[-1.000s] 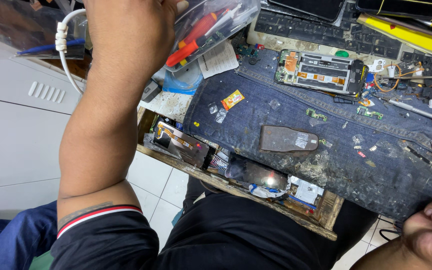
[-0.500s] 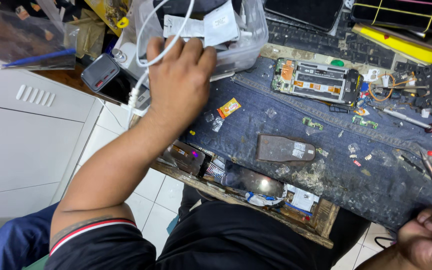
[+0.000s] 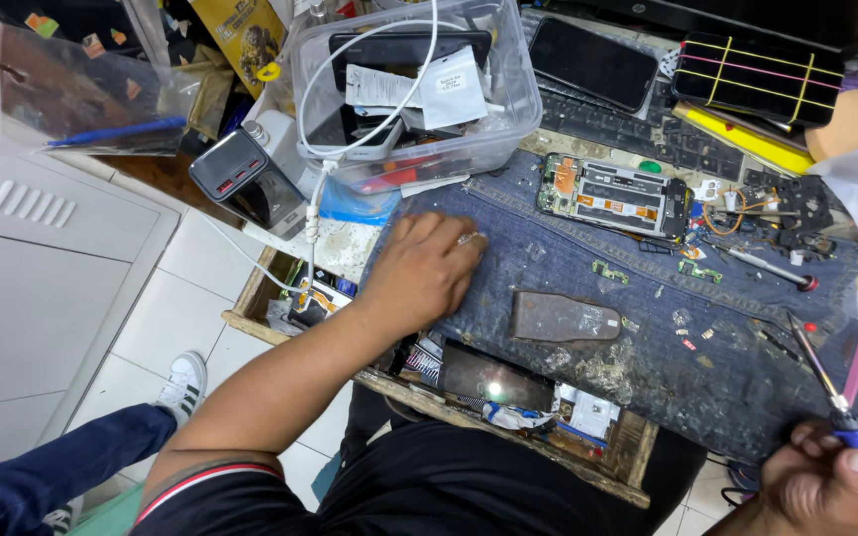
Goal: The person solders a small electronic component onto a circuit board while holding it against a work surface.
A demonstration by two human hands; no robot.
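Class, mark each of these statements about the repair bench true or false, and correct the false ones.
1. The left hand rests palm down on the denim mat. True.
2. The right hand is empty. False: it holds a blue-handled tool at the lower right.
3. The opened phone lies inside the clear plastic tub. False: it lies on the mat, right of the tub.
4. A white cable runs over the tub's rim. True.
5. The dark metal plate lies under the left hand. False: it lies apart, right of that hand.
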